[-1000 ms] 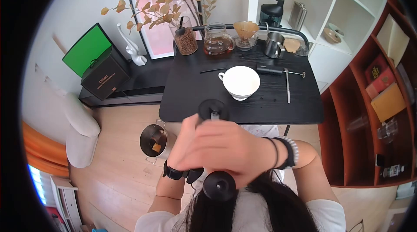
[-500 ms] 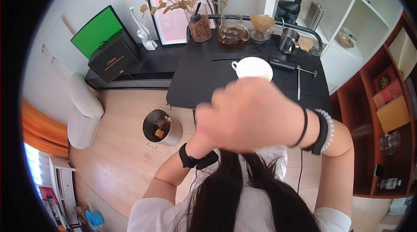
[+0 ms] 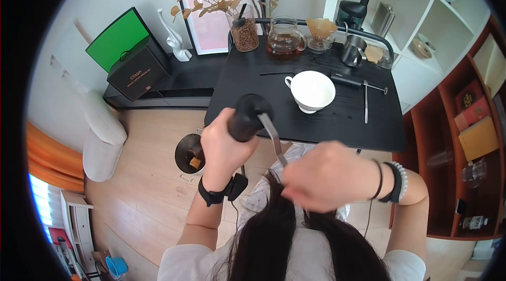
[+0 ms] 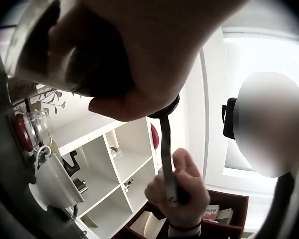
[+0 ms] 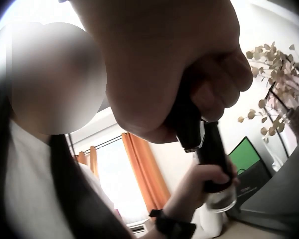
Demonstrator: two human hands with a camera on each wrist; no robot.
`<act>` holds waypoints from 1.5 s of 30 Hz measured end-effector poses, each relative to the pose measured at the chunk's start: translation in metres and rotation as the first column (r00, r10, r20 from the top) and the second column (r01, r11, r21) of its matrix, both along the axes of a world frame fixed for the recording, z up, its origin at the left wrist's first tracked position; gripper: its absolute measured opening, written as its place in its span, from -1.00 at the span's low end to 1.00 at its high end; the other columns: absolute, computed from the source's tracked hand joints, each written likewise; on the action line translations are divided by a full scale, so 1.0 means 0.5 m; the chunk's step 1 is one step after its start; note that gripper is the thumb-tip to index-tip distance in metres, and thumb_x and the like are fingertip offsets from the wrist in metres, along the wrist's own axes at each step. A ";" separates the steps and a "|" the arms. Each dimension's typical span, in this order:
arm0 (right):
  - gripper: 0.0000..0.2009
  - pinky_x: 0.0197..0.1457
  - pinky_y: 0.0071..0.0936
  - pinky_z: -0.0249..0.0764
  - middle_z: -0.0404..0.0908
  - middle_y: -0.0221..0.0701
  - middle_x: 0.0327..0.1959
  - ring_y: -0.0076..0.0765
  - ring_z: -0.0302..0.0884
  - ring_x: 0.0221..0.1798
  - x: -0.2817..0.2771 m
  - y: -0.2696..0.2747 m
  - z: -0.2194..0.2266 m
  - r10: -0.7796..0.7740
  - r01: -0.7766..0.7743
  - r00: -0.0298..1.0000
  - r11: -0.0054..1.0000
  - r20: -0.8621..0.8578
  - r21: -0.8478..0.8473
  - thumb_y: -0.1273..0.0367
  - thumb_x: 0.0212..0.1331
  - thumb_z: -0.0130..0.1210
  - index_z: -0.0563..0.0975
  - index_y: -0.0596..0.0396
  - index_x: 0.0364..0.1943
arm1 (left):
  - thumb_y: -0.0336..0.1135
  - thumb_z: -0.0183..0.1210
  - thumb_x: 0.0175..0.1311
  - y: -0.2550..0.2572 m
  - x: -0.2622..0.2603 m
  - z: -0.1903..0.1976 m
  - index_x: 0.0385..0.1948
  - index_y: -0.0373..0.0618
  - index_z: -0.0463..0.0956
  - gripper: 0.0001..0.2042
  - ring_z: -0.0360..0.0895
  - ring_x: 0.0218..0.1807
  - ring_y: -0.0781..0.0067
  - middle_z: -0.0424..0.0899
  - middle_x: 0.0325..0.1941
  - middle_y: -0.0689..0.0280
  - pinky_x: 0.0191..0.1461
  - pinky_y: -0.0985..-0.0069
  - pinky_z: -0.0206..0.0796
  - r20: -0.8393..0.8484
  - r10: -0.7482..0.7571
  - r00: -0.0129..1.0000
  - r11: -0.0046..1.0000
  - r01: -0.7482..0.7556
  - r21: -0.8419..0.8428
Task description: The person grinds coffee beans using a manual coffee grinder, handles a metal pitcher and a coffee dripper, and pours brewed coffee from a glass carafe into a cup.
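Note:
In the head view my left hand (image 3: pixel 224 149) grips the black body of a manual coffee grinder (image 3: pixel 250 115), held in front of the table's near edge. A flat metal crank (image 3: pixel 274 136) runs from its top toward me. Curled around the knob at the crank's end is my right hand (image 3: pixel 329 175), which covers most of that knob. The right wrist view shows the black knob (image 5: pixel 187 127) inside the fist and the grinder's clear lower container (image 5: pixel 222 201) below the left hand. Beyond the grinder, a white cup (image 3: pixel 313 91) stands on the black table (image 3: pixel 242 91).
Along the table's back stand a jar of coffee beans (image 3: pixel 245 36), a glass pot (image 3: pixel 284 41) of brown liquid, a dripper with a paper filter (image 3: pixel 320 29) and a steel pitcher (image 3: pixel 353 52). A milk frother (image 3: pixel 348 80) lies right of the cup. A metal bin (image 3: pixel 187 157) stands on the floor.
My right hand has swung around with the crank, from over the grinder to the right and toward me. The grinder, hidden half a second ago, shows again. The head view has shifted.

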State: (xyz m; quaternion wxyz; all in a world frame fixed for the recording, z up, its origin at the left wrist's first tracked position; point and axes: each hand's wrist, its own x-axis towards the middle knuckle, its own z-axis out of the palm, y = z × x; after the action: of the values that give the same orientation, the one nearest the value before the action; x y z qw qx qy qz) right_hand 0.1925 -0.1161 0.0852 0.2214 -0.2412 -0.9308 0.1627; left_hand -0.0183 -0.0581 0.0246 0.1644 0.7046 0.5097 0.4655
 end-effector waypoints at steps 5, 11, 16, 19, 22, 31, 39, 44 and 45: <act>-0.79 -0.57 -0.46 0.27 0.34 -0.51 -0.64 -0.33 0.34 -0.63 -0.038 0.008 0.043 0.107 -0.074 0.986 0.969 -0.129 0.237 0.31 -0.08 0.30 0.46 -0.03 -0.44 | -0.36 0.29 -0.32 0.006 0.022 0.027 -0.46 -0.21 0.48 -0.71 0.58 -0.41 -0.08 0.59 -0.55 0.03 -0.30 0.26 0.43 -0.168 -0.136 0.976 0.961 0.088 -0.262; -0.79 -0.59 -0.36 0.29 0.34 -0.41 -0.68 -0.22 0.38 -0.63 -0.061 0.048 0.099 -0.027 0.057 0.991 0.970 -0.129 0.235 0.34 0.02 0.22 0.39 0.03 -0.42 | -0.06 0.33 -0.15 0.022 0.006 0.017 -0.38 -0.15 0.55 -0.62 0.61 -0.36 -0.04 0.63 -0.51 0.06 -0.30 0.25 0.45 -0.394 -0.120 0.911 0.989 0.074 -0.130; -0.77 -0.59 -0.32 0.32 0.42 -0.34 -0.67 -0.13 0.45 -0.63 -0.065 0.078 0.100 -0.073 0.091 0.993 0.969 -0.088 0.228 0.38 0.10 0.15 0.31 0.10 -0.32 | -0.06 0.30 -0.13 0.006 0.015 0.057 -0.38 -0.07 0.59 -0.67 0.61 -0.34 -0.02 0.66 -0.45 0.13 -0.30 0.23 0.46 -0.476 -0.250 0.843 0.968 0.206 -0.143; -0.78 -0.57 -0.31 0.33 0.43 -0.30 -0.67 -0.07 0.47 -0.62 -0.072 0.108 0.098 -0.105 0.124 0.989 0.972 -0.104 0.199 0.36 0.16 0.11 0.30 0.11 -0.31 | -0.11 0.31 -0.20 0.002 0.026 0.023 -0.40 -0.12 0.57 -0.66 0.61 -0.35 -0.03 0.64 -0.47 0.09 -0.29 0.20 0.45 -0.443 -0.215 0.870 0.973 0.151 -0.176; -0.76 -0.53 -0.24 0.35 0.44 -0.21 -0.67 0.06 0.48 -0.57 -0.079 0.148 0.103 -0.306 0.335 0.938 0.921 -0.162 0.200 0.31 0.24 0.08 0.27 0.11 -0.28 | -0.14 0.34 -0.22 -0.020 0.034 0.009 -0.43 -0.19 0.56 -0.65 0.61 -0.38 0.01 0.64 -0.49 0.09 -0.30 0.24 0.45 -0.489 -0.261 0.833 0.958 0.160 -0.239; -0.75 -0.41 -0.08 0.40 0.52 -0.07 -0.58 0.19 0.51 -0.45 0.023 0.235 0.022 -0.549 0.543 0.836 0.827 -0.003 0.145 0.24 0.28 0.00 0.28 0.14 -0.24 | -0.38 0.38 -0.41 -0.043 -0.027 0.048 -0.39 -0.14 0.53 -0.62 0.58 -0.40 0.09 0.59 -0.49 0.18 -0.31 0.36 0.43 -0.246 -0.118 0.962 0.978 0.156 0.141; -0.72 -0.60 -0.20 0.38 0.46 -0.22 -0.64 0.00 0.49 -0.64 -0.048 0.016 0.007 -0.261 0.255 0.965 0.957 -0.021 -0.138 0.39 0.11 0.13 0.29 0.16 -0.20 | -0.41 0.35 -0.37 0.027 -0.065 0.045 -0.41 -0.14 0.51 -0.66 0.60 -0.43 0.02 0.60 -0.52 0.11 -0.32 0.33 0.44 -0.079 0.121 0.989 0.990 -0.114 0.085; -0.68 -0.61 -0.30 0.38 0.46 -0.23 -0.60 -0.03 0.48 -0.65 -0.116 0.021 0.054 -0.020 0.047 0.956 0.995 -0.293 0.083 0.38 0.12 0.15 0.26 0.17 -0.17 | -0.27 0.34 -0.33 0.015 -0.002 0.006 -0.43 -0.10 0.52 -0.68 0.58 -0.41 -0.04 0.60 -0.54 0.12 -0.33 0.25 0.44 -0.367 -0.004 0.930 0.997 -0.026 -0.076; -0.69 -0.60 -0.33 0.39 0.46 -0.21 -0.62 -0.05 0.49 -0.64 -0.115 0.039 0.087 -0.122 0.104 0.974 0.989 -0.192 -0.104 0.38 0.15 0.12 0.24 0.14 -0.15 | -0.27 0.32 -0.33 0.000 0.012 -0.010 -0.43 -0.11 0.52 -0.68 0.57 -0.42 -0.01 0.60 -0.53 0.13 -0.34 0.24 0.43 -0.367 -0.073 0.928 0.997 0.055 -0.058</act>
State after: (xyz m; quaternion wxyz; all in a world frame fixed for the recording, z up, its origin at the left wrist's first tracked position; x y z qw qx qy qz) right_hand 0.1352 -0.0965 0.1288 0.3101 -0.2865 -0.8804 0.2160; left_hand -0.0122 -0.0581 0.0194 0.0974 0.7916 0.5190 0.3075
